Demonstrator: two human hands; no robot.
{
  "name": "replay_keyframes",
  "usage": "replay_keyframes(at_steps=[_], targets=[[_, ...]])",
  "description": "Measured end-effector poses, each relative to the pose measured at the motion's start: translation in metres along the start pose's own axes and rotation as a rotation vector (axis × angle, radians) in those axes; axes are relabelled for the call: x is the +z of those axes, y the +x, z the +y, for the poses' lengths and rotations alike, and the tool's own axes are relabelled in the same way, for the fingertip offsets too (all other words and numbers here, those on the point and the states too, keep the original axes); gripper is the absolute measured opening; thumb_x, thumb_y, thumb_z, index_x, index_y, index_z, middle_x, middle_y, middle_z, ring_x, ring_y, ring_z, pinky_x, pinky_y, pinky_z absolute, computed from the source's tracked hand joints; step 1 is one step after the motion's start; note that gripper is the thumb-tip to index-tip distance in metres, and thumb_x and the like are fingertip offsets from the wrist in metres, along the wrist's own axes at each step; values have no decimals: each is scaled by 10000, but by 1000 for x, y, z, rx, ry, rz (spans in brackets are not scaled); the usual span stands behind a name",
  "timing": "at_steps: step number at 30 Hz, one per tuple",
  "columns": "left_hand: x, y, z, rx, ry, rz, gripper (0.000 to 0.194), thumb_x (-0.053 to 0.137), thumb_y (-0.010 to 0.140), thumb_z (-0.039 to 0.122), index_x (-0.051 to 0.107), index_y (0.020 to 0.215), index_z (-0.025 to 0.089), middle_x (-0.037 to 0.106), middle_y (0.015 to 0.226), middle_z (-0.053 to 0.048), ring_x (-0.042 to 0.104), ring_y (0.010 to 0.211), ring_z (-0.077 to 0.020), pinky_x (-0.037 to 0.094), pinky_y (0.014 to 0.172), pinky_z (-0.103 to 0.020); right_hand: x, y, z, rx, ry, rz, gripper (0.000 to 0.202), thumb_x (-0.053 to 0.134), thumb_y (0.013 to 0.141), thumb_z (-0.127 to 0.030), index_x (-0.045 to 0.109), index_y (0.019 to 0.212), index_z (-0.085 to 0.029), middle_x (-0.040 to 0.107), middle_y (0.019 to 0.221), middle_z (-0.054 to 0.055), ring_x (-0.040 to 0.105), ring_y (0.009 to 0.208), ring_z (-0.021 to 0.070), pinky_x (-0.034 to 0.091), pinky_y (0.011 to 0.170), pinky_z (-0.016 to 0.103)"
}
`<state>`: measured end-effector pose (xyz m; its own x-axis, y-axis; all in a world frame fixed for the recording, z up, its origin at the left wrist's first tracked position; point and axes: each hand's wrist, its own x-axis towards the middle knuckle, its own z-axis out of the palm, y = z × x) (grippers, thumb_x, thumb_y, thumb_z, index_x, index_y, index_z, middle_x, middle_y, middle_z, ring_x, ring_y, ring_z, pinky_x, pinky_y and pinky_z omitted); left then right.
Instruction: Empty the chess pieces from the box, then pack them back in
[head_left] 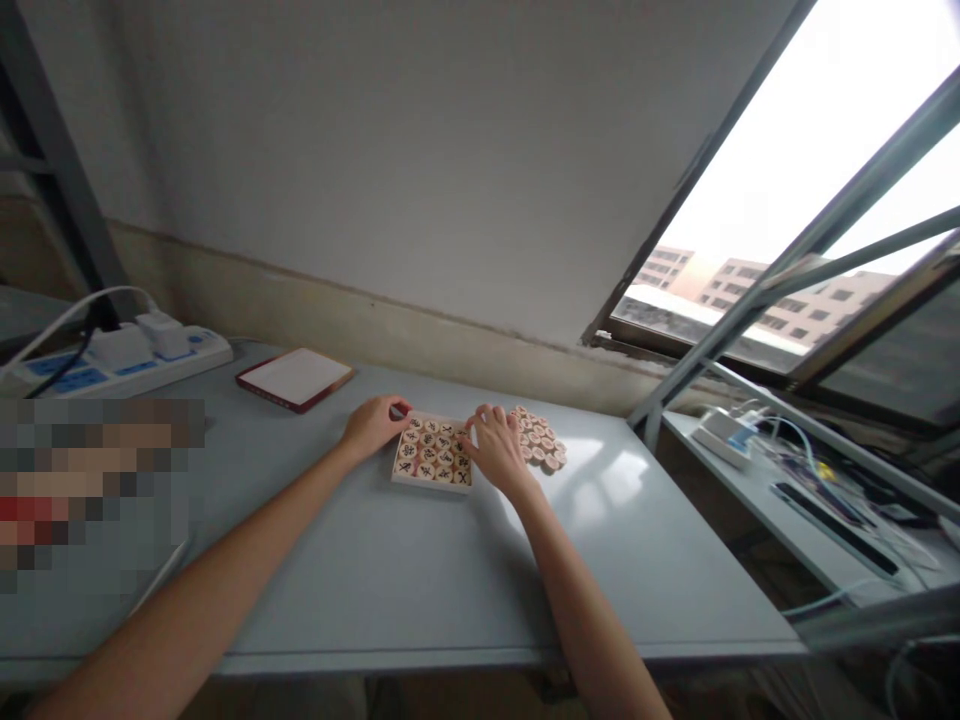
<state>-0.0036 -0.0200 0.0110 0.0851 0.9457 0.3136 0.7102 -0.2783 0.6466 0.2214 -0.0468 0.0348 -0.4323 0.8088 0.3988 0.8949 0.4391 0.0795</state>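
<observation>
Both the left hand (pixel 371 428) and right hand (pixel 496 450), finger grip unclear, risked jostling xiangqi discs (pixel 427 453) by bumping their box (pixel 431 484).

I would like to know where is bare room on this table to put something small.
A wide bare patch of the table lies between left forearm, right forearm, box and front edge. Another lies between right forearm, loose pieces and right edge. Crowded: around the box, with left hand, right hand and loose pieces close together.

Hands (pixel 371 428) (pixel 496 448) flank tray (pixel 431 485) of round pieces (pixel 425 470); loose pile (pixel 541 440) right.
</observation>
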Motion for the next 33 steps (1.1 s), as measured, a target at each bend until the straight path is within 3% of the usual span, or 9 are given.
replay_keyframes(at_steps=[4,7,15,24,29,33], targets=[[-4,-2,3,-29,78,1,194,560,660,345,648,777,218,653,728,-13,562,650,-164,358,575,-241,4,0,3,66,116,-62,245,463,805,-403,537,943,-215,478,1000,73,389,955,235,303,812,393],[-8,-2,4,-24,165,18,170,566,649,317,643,760,214,650,726,-15,564,669,-169,358,579,-241,3,1,-1,37,153,-97,234,475,799,-394,537,933,-213,474,1008,76,393,960,236,319,790,376],[-13,-3,4,-40,242,26,144,540,673,303,615,754,211,646,734,0,566,671,-148,362,563,-228,5,-1,-15,20,29,20,208,461,815,-334,562,960,-224,490,1084,72,386,1005,234,259,831,395],[-10,-3,2,-5,268,31,134,530,674,269,607,763,205,646,768,-6,566,714,-151,379,607,-230,22,9,-5,120,274,36,189,544,751,-385,591,892,-268,551,1070,22,426,992,230,276,761,358],[-11,-3,2,16,264,46,123,544,668,259,604,759,203,643,751,-3,564,692,-148,381,597,-230,20,12,-5,140,289,46,171,549,741,-366,576,865,-250,602,938,28,458,926,232,267,745,355],[-12,-4,3,5,241,42,114,541,685,258,604,757,197,641,724,-7,565,659,-137,386,599,-225,21,13,-5,129,284,34,112,548,740,-353,581,769,-251,593,960,10,458,926,225,259,718,330]])
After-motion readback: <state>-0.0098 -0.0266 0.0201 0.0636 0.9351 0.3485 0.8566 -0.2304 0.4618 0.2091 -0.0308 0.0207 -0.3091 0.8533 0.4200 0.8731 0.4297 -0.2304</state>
